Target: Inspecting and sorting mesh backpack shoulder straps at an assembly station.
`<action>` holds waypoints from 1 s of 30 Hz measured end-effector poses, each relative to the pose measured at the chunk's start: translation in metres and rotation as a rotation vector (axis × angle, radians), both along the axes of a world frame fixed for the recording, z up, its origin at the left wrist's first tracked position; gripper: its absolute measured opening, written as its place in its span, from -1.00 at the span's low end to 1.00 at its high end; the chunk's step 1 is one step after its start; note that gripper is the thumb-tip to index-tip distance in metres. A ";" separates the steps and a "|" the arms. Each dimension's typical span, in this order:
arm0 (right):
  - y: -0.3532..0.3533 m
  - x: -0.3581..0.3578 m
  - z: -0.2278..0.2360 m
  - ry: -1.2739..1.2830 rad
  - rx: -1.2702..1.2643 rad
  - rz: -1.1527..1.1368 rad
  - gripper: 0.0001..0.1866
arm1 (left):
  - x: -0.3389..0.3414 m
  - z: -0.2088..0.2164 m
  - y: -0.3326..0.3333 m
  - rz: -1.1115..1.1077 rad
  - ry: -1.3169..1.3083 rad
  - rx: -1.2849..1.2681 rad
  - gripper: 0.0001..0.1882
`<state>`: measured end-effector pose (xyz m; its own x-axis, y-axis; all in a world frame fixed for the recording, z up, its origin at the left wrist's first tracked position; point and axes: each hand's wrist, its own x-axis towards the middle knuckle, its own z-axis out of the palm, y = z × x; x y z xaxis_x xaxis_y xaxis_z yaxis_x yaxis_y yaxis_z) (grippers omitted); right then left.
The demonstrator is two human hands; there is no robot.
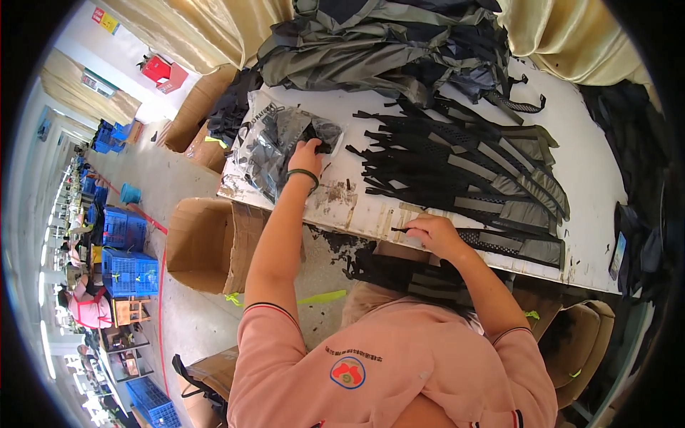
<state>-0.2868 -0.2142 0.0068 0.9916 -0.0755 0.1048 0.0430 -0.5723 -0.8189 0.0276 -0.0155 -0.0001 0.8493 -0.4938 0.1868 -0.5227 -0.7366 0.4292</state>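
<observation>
My left hand (307, 156) reaches to the mouth of a clear plastic bag (265, 146) full of small dark pieces, at the table's left side. Its fingers are bent over something black there, too small to make out. At the front edge of the table my right hand (432, 234) is closed on the narrow webbing end of a black and grey shoulder strap (510, 247), whose tip sticks out to the left of the fingers. The wide padded part of that strap lies flat to the right. Beyond it, several similar straps (457, 153) lie fanned out, thin ends pointing left.
A heap of grey and black fabric (378, 53) covers the far end of the white table (339, 207). Open cardboard boxes (203, 246) stand on the floor at left. Dark fabric (410, 274) hangs below the table's front edge. Blue crates (128, 271) stand farther left.
</observation>
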 end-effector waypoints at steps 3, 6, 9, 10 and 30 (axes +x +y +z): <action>-0.005 0.001 -0.004 0.011 0.020 -0.012 -0.85 | 0.005 0.005 -0.014 -0.009 0.003 0.087 -0.74; -0.008 0.003 -0.003 0.035 0.011 0.020 -0.84 | -0.003 0.010 -0.014 -0.058 -0.016 0.154 -0.81; -0.009 0.005 -0.002 0.070 0.018 -0.029 -0.84 | -0.018 0.019 -0.015 -0.115 -0.117 0.048 -0.79; -0.012 0.004 0.000 0.065 0.138 -0.052 -0.86 | -0.025 0.021 -0.016 -0.112 0.030 -0.104 -0.80; -0.016 -0.025 0.057 0.209 0.928 -0.055 -0.85 | -0.226 0.017 -0.042 -0.381 1.891 -1.256 -0.83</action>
